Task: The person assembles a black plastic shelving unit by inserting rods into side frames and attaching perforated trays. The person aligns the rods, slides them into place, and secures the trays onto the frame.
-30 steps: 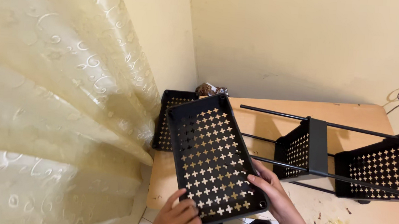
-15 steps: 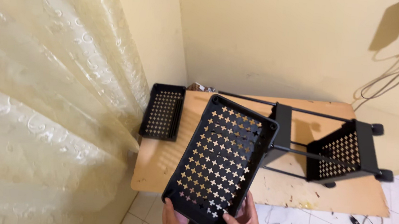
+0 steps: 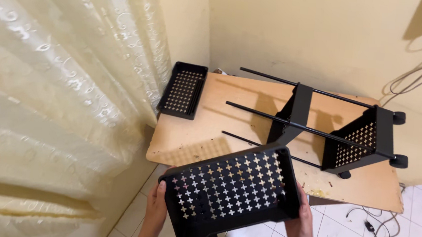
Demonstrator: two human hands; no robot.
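Since half a second ago the black perforated tray (image 3: pixel 230 193) has swung from standing on end to lying nearly level, its long side running from 8 o'clock to 2 o'clock, and it now hangs lower, in front of the near edge of the wooden board (image 3: pixel 221 119) rather than over it. The view has also drawn back, so the board sits higher in the scene.

The left hand (image 3: pixel 155 207) grips the tray's short end at 9 o'clock, fingers curled around the rim and clamped on it. The right hand (image 3: pixel 301 221) holds the opposite end at 3 o'clock, palm against the wall, fingers wrapped behind. Both forearms rise from 6 o'clock.

At 12 o'clock from the tray, a partly built black cart frame (image 3: pixel 340 131) lies on its side on the board, castors toward 3 o'clock. A second tray (image 3: pixel 183 89) rests flat at 11 o'clock beside the cream curtain (image 3: pixel 58 86).
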